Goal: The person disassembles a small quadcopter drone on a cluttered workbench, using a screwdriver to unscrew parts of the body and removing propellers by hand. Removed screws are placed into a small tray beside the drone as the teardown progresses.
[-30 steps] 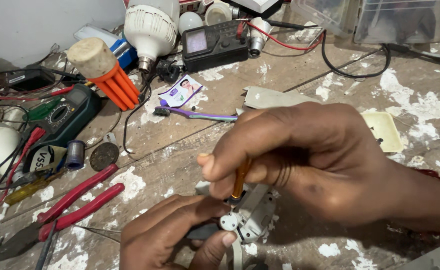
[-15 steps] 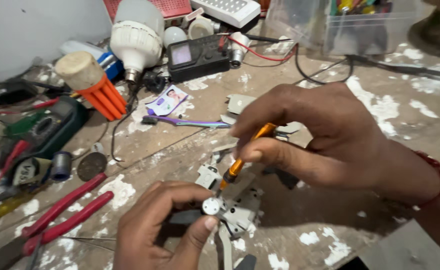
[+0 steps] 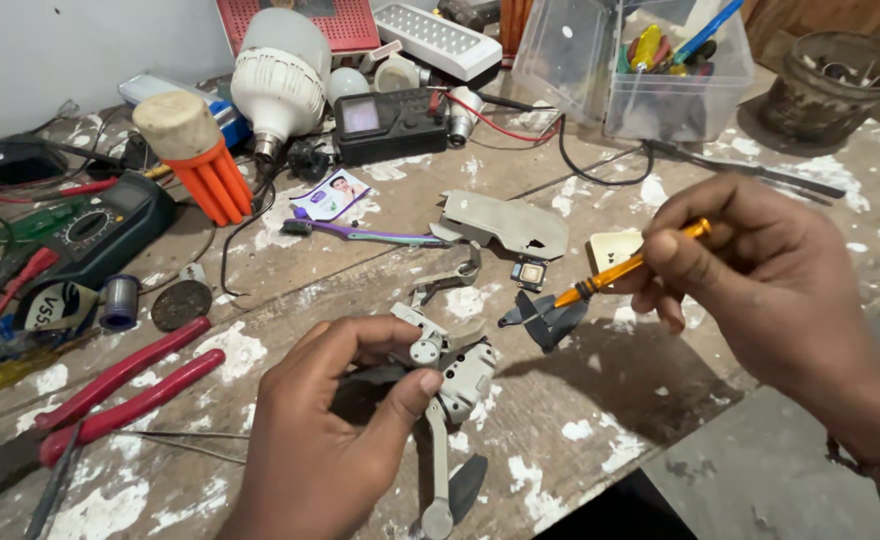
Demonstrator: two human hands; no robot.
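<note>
Paint-flecked, the wooden desk (image 3: 600, 420) carries red pliers (image 3: 110, 395) and a white bulb (image 3: 280, 75). Left hand (image 3: 330, 440) fingers clamp a small grey drone body (image 3: 450, 375) at desk centre. Right hand (image 3: 770, 280) fingers pinch an orange screwdriver (image 3: 625, 268), its tip just beside the drone.

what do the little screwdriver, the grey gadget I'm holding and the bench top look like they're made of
Screwdriver: orange shaft with a metallic sheen, probably anodised metal, with a dark tip. Grey gadget under the left hand: matte moulded shell, most likely plastic. Bench top: worn wooden planks with visible grain, flecked with white paint.
</note>
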